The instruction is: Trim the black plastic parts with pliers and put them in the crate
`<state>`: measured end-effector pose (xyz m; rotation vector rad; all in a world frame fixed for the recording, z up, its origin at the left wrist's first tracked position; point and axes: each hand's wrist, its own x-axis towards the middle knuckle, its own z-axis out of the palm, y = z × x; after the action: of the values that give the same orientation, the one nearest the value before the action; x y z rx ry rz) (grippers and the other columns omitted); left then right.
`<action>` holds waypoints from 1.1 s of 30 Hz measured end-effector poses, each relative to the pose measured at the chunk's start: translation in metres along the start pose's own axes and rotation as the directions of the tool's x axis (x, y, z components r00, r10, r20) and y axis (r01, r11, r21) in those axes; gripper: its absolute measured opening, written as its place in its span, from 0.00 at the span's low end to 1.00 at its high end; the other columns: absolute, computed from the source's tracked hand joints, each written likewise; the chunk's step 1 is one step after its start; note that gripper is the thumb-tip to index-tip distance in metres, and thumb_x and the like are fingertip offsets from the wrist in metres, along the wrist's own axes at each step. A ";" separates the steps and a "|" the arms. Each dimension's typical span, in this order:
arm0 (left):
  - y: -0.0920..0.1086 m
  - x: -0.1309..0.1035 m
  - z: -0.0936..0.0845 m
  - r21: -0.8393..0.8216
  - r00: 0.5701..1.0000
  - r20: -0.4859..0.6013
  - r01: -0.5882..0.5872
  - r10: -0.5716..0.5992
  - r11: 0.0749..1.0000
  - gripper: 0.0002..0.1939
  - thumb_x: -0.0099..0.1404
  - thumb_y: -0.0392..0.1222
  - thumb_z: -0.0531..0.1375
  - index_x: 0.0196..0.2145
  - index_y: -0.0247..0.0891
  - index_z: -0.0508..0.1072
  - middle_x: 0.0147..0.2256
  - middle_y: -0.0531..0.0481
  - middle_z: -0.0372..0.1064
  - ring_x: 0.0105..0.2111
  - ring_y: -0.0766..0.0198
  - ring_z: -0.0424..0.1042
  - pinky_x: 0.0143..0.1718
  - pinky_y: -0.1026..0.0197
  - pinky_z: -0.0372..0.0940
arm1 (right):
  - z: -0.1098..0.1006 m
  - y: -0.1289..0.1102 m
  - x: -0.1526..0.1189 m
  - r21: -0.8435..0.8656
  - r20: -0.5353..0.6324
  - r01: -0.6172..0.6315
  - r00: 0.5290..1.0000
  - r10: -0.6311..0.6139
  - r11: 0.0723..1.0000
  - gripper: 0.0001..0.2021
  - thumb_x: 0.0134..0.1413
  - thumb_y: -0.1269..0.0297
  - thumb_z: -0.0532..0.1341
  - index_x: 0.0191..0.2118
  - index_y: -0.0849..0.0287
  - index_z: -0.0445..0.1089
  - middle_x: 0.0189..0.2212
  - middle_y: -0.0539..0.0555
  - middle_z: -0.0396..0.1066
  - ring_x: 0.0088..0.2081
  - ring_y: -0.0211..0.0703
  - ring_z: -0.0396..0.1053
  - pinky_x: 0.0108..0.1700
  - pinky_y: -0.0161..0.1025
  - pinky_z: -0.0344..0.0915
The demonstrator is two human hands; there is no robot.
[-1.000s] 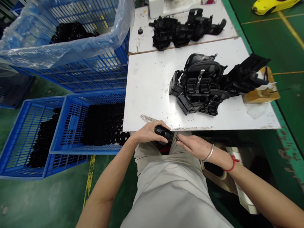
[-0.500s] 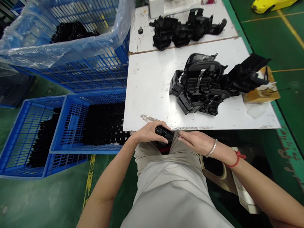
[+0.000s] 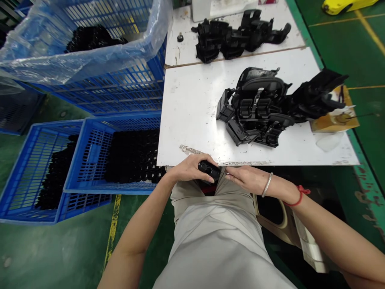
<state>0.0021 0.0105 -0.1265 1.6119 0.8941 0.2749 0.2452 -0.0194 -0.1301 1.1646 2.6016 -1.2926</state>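
Observation:
My left hand (image 3: pixel 194 167) is closed around a small black plastic part (image 3: pixel 209 170), its thumb along the near side. They are at the table's front edge, above my lap. Just right of the part, my right hand (image 3: pixel 245 176) is closed in a pinch on a thin tool, whose narrow tip (image 3: pixel 224 173) points at the part. Most of the tool is hidden by the fingers, so its kind does not show. A heap of black plastic parts (image 3: pixel 258 108) lies on the white table (image 3: pixel 189 108) beyond my hands.
More black parts (image 3: pixel 234 38) lie at the table's back. On the right stands a yellow box (image 3: pixel 335 120). Blue crates (image 3: pixel 90 156) with black parts stand on the left, and a larger crate lined with clear plastic (image 3: pixel 120 60) is behind them. A beige chair (image 3: pixel 284 228) is beside my right leg.
Both hands keep almost the same place and grip. The thin tip between the right hand and the black part shows more clearly now. The view has shifted slightly.

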 end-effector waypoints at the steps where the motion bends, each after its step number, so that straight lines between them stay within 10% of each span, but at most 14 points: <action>1: 0.000 0.000 0.000 -0.003 1.000 -0.002 0.007 -0.007 1.000 0.22 0.49 0.47 0.70 0.41 0.38 0.74 0.39 0.48 0.71 0.38 0.61 0.69 0.39 0.62 0.62 | 0.001 0.001 0.000 0.016 -0.002 -0.003 1.000 0.003 1.000 0.13 0.66 0.57 0.46 0.30 0.55 0.55 0.18 0.46 0.57 0.20 0.36 0.55 0.25 0.36 0.50; 23: -0.003 0.002 0.000 -0.070 0.999 -0.037 0.018 -0.021 0.997 0.21 0.46 0.44 0.72 0.39 0.38 0.75 0.37 0.49 0.71 0.38 0.61 0.69 0.39 0.63 0.62 | 0.023 0.002 0.009 0.155 -0.056 -0.023 0.998 0.032 0.988 0.12 0.65 0.59 0.43 0.30 0.55 0.52 0.21 0.47 0.58 0.22 0.38 0.58 0.27 0.36 0.53; 33: -0.011 -0.012 0.025 -0.035 0.963 -0.209 -0.183 0.171 0.983 0.20 0.51 0.45 0.70 0.41 0.36 0.74 0.36 0.47 0.73 0.36 0.62 0.72 0.38 0.62 0.65 | 0.025 -0.009 -0.016 0.287 -0.322 -0.032 0.938 0.128 0.957 0.12 0.64 0.56 0.48 0.33 0.56 0.59 0.20 0.44 0.55 0.22 0.35 0.54 0.27 0.34 0.52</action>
<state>0.0055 -0.0165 -0.1396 1.6358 0.8905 0.5954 0.2436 -0.0501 -0.1350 1.6570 2.6113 -1.6095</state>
